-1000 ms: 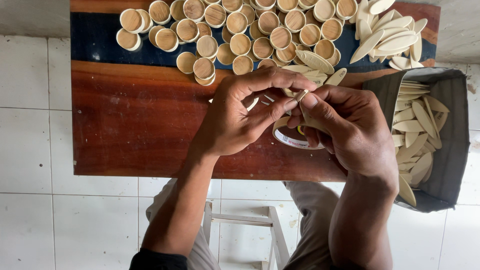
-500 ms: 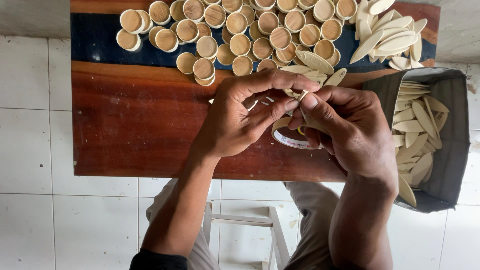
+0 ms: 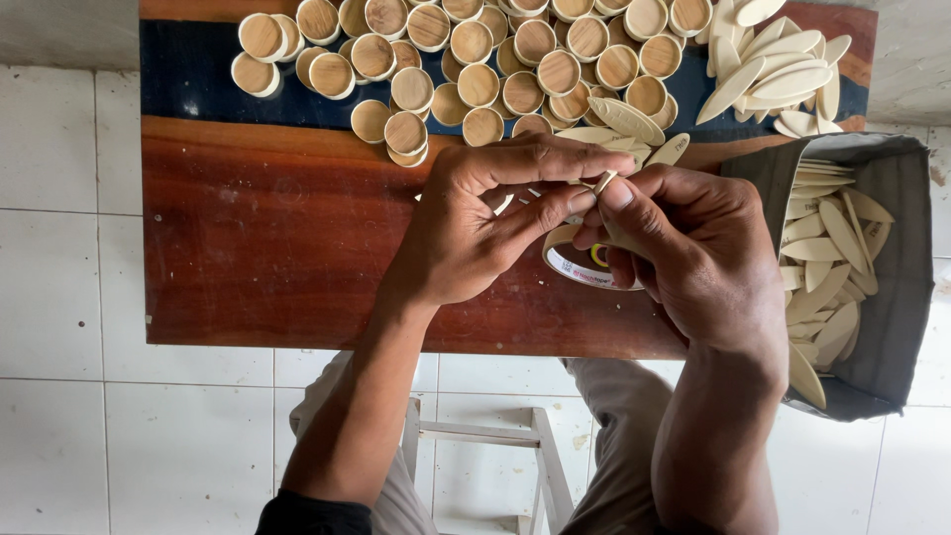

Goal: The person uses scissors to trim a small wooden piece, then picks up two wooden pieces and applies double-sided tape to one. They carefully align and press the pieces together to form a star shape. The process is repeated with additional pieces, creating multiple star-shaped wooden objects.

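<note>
A small pale strip (image 3: 602,182), thin and leaf-like, sits pinched between the fingertips of both hands just above the middle of the counter (image 3: 267,248). The left hand (image 3: 485,223) has its grip clenched on the strip with thumb and forefinger, the other fingers curled under; the right hand (image 3: 693,258) grasps the same piece from the other side, thumb pressed against it. Directly beneath the fingers lies a roll of tape (image 3: 580,263), a flat ring with a white printed core, resting on the glossy reddish-brown wood. The counter's far edge carries a dark blue band. On it lies a heap of small round cups (image 3: 475,59), shallow, tan inside with pale rims, many stacked or overlapping. To the right of the heap is a loose pile of pointed oval slips (image 3: 773,69), smooth and cream-coloured, a few spilling toward the hands. At the counter's right end an open grey bag (image 3: 892,267) of soft material holds more of the same oval slips. Below is a white tiled floor (image 3: 69,297).
</note>
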